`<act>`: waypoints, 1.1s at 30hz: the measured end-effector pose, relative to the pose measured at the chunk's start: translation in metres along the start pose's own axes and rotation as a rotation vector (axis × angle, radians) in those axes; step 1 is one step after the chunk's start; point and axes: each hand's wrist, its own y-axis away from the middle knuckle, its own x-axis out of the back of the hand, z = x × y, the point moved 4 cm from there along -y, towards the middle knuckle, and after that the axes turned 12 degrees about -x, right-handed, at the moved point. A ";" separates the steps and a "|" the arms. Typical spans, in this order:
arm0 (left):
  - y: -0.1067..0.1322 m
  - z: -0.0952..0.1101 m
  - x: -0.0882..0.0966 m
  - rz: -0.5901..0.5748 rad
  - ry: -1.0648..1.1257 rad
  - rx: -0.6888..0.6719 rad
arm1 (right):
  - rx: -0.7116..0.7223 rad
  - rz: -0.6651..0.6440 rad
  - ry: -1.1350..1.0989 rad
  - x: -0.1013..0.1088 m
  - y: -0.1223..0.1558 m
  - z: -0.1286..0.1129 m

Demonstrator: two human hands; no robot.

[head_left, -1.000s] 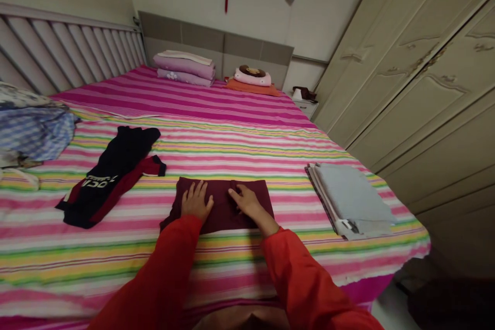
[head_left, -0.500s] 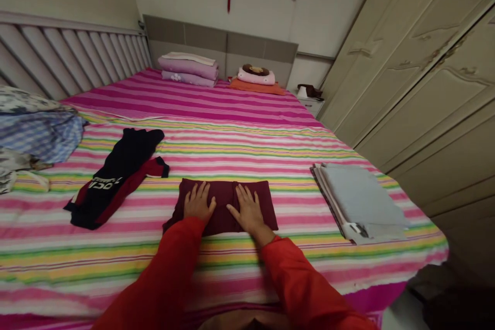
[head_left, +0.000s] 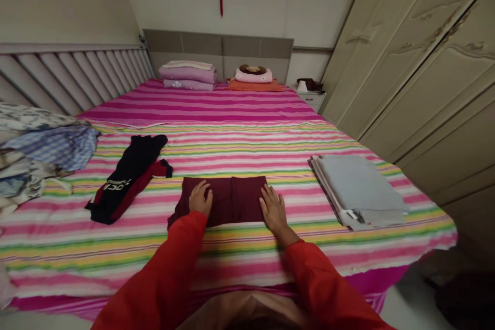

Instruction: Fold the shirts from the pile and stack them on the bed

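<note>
A folded maroon cloth (head_left: 232,198) lies flat near the front edge of a bed with a striped sheet (head_left: 240,144). My left hand (head_left: 200,200) rests flat on the cloth's left part, fingers stretched out. My right hand (head_left: 273,209) lies open at the cloth's right edge, fingers spread and pressing down. Both arms wear red sleeves. Neither hand holds anything.
A black and red garment (head_left: 129,175) lies to the left. A grey folded stack (head_left: 358,191) sits at the right. Crumpled clothes (head_left: 38,149) pile at the far left. Folded bedding (head_left: 188,75) and a pink pillow (head_left: 253,75) lie at the headboard. Wardrobe doors (head_left: 425,62) stand right.
My right hand slid from the middle of the maroon cloth to its right edge. My left hand stayed on the left part. The camera tilted up slightly.
</note>
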 end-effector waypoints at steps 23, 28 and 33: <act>0.037 0.051 -0.023 -0.149 0.041 0.154 | 0.022 0.021 -0.070 -0.001 0.001 -0.002; 0.004 0.077 -0.031 -0.171 -0.132 0.090 | 0.024 0.022 -0.064 0.000 0.001 -0.002; -0.016 0.072 -0.029 -0.230 -0.204 0.084 | 0.031 0.036 -0.049 -0.003 0.001 0.000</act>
